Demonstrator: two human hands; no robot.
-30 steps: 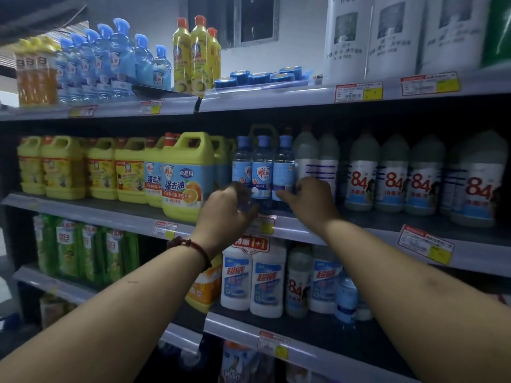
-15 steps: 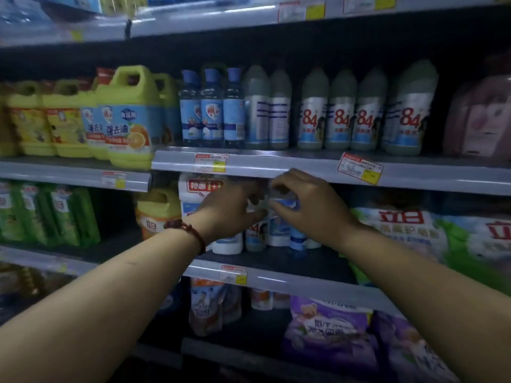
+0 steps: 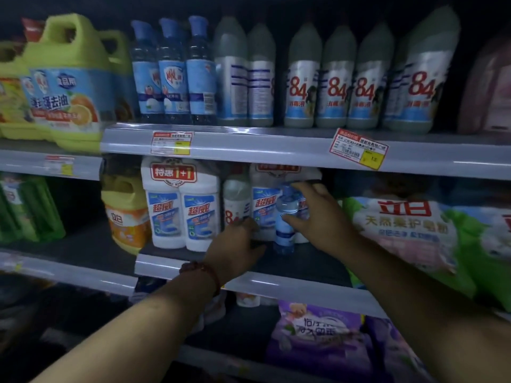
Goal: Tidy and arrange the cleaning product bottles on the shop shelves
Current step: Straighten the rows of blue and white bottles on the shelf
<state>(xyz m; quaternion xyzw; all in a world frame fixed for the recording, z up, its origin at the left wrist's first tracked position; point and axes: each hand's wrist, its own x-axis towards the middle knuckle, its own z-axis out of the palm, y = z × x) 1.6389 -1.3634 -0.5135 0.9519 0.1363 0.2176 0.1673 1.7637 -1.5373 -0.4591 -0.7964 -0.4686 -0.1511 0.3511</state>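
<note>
Head view: my right hand [image 3: 318,219] curls round a clear plastic bottle [image 3: 286,217] with a round blue cap, standing on the dark shelf [image 3: 312,262]. My left hand [image 3: 237,246] is low beside smooth white bottles [image 3: 262,194]; I cannot tell its grip.

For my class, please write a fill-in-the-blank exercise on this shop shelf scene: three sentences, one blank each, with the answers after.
1. The right hand grips a small bottle with a ____ cap.
2. The red bracelet sits on the ____ wrist.
3. The grey-topped bottles on the upper shelf show the number ____.

Missing words: blue; left; 84.
</note>
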